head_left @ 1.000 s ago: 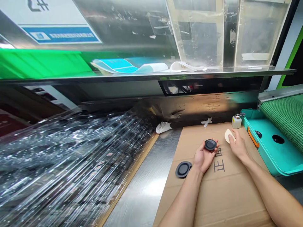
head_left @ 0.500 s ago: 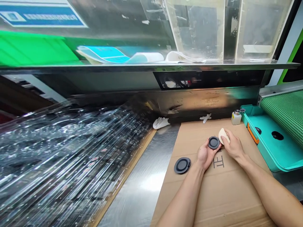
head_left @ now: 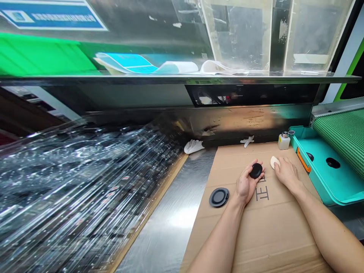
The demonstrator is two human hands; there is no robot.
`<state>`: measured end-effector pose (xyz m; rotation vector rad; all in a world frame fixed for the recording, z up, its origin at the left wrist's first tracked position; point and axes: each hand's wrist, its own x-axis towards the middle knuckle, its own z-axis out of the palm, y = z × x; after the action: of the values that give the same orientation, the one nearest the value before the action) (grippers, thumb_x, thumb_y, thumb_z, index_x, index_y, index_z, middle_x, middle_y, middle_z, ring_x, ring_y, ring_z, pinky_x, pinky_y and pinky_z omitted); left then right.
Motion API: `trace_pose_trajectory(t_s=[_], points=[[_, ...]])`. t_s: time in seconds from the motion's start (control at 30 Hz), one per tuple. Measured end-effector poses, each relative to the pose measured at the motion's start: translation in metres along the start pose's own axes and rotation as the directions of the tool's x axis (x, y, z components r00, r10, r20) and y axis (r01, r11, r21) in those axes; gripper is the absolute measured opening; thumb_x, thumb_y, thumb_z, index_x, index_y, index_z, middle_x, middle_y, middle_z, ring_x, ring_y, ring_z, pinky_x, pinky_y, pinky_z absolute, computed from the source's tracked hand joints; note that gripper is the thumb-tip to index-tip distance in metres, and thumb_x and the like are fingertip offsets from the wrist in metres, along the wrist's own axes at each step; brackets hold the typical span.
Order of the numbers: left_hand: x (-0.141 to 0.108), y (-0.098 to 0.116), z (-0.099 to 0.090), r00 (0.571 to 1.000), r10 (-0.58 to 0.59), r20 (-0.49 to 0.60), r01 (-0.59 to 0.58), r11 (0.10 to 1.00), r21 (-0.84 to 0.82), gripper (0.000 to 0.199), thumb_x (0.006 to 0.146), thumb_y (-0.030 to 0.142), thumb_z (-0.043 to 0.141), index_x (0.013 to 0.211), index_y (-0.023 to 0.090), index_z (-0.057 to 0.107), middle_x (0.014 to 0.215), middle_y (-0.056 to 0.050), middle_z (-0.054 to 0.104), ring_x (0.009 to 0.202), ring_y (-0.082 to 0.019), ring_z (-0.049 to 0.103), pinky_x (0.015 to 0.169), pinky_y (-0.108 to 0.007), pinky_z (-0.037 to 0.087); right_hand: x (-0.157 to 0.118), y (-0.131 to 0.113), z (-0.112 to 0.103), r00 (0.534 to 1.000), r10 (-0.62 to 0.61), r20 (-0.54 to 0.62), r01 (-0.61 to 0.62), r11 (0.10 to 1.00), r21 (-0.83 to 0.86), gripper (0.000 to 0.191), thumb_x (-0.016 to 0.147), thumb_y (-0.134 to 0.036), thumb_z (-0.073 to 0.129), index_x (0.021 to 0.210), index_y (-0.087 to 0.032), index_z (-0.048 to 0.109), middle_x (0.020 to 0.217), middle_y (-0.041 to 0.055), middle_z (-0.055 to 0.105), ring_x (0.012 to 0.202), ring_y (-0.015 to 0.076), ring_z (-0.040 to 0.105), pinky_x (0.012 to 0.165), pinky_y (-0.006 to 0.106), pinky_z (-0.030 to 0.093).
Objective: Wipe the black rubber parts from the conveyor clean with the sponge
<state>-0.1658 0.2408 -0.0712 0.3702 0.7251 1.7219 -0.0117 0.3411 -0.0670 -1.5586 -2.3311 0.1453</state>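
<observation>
My left hand [head_left: 247, 181] is palm up, its fingers around a small round black cap [head_left: 256, 170] whose smooth, glossy face is turned up. To the right, my right hand [head_left: 286, 172] pinches a cream-coloured pad [head_left: 274, 162], apart from the cap. Both hands are over a sheet of brown cardboard [head_left: 273, 235] with printed dark marks, partly covered by my left fingers. Left of my left wrist, a larger grey-black round lid [head_left: 218, 197] with a raised ring lies flat on the cardboard.
A teal tray [head_left: 338, 185] holding black round pieces stands at right, beside a green conveyor belt [head_left: 345, 127]. A small white bottle [head_left: 283, 141] stands at the cardboard's back corner. Clear plastic-wrapped stacks [head_left: 93, 197] fill the left. A metal shelf edge [head_left: 182, 80] runs across above.
The cap in my left hand has turned over, from its grey, ringed side to its glossy black side. My right hand has moved away to the right with the pad.
</observation>
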Motion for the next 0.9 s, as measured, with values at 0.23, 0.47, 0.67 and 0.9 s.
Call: trace_pose_trajectory(t_s=[0.23,0.47,0.67,0.9], points=[[0.004,0.013,-0.004,0.99,-0.142,-0.02,0.134,0.966,-0.223,0.038,0.098,0.026,0.044,0.131,0.012,0.054,0.126,-0.021,0.065,0.113,-0.031,0.067,0.092,-0.044,0.056,-0.003,-0.003,-0.003,0.999,-0.045,0.01,0.046,0.998,-0.039,0.034,0.101,-0.037,0.041,0.119,-0.02,0.064,0.116,0.0116,0.065,0.11,0.0266,0.053,0.092,0.035,0.037],[0.006,0.013,-0.006,0.984,-0.178,0.003,0.174,0.957,-0.233,0.033,0.099,0.027,0.043,0.125,0.011,0.056,0.126,-0.023,0.065,0.115,-0.032,0.066,0.091,-0.045,0.057,-0.004,-0.005,-0.001,0.997,-0.069,0.025,0.07,0.997,-0.024,0.04,0.102,-0.044,0.04,0.126,-0.019,0.062,0.118,0.0124,0.064,0.112,0.0262,0.052,0.093,0.034,0.036],[0.006,0.013,-0.006,0.983,-0.177,-0.059,0.16,0.963,-0.215,0.033,0.099,0.032,0.043,0.121,0.012,0.058,0.126,-0.022,0.065,0.111,-0.03,0.068,0.087,-0.043,0.058,-0.006,-0.006,-0.007,0.995,-0.091,0.027,0.09,0.996,0.022,0.035,0.103,-0.039,0.038,0.109,-0.021,0.068,0.112,0.0098,0.068,0.107,0.0225,0.056,0.09,0.031,0.036],[0.011,0.015,-0.009,0.989,-0.133,-0.062,0.118,0.972,-0.205,0.029,0.1,0.037,0.041,0.107,0.016,0.06,0.116,-0.014,0.069,0.09,-0.024,0.07,0.071,-0.036,0.056,-0.005,-0.007,-0.005,0.996,-0.085,0.023,0.082,0.991,0.106,0.032,0.101,-0.038,0.042,0.1,-0.022,0.071,0.104,0.0057,0.073,0.101,0.0192,0.062,0.085,0.026,0.038]])
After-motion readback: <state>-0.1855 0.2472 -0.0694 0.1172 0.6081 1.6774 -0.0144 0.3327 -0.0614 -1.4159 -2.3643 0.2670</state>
